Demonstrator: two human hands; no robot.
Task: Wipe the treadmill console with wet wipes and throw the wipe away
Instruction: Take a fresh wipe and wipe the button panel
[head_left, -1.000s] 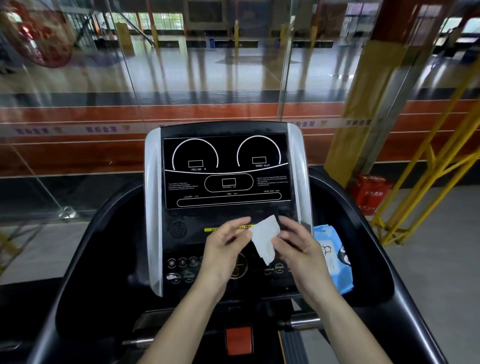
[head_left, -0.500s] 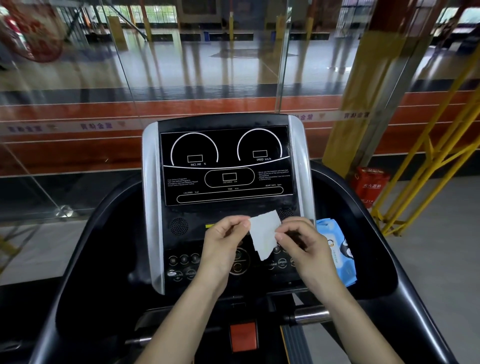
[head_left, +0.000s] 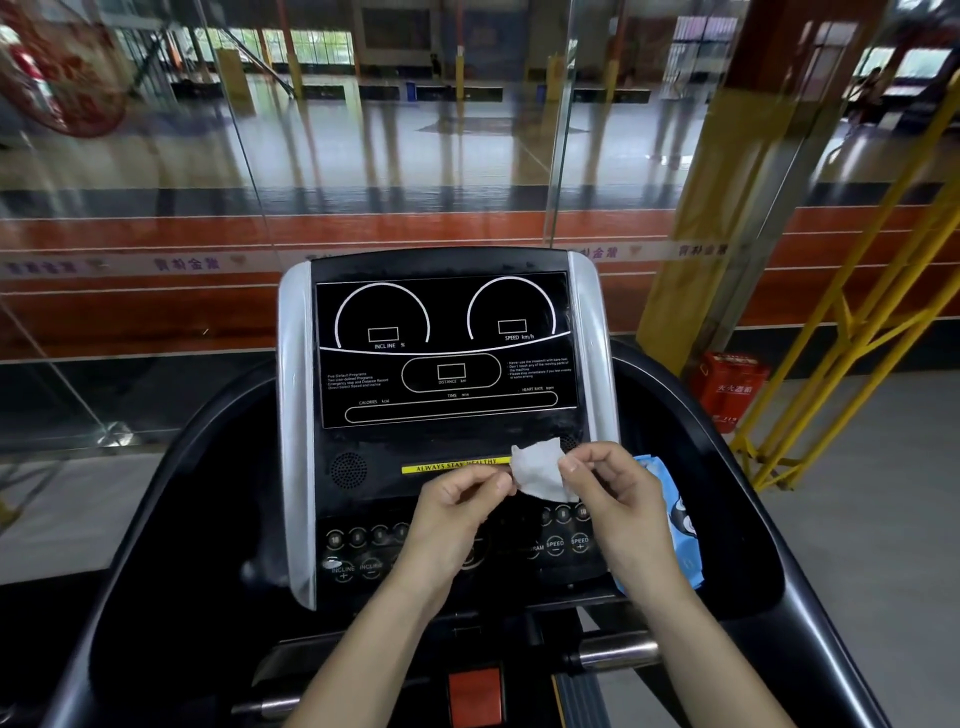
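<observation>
You pinched the wet wipe between both hands: your left hand held its left edge, your right hand its right edge, fingers curled. The wipe hung just in front of the console, below the display panel, which lay directly ahead and above both hands, about equally near each.

The console screen stands open above both hands, nothing in front of it. The left hand and right hand cover part of the button rows. The blue wipe pack (just beside the console's right edge) fills that side pocket.
</observation>
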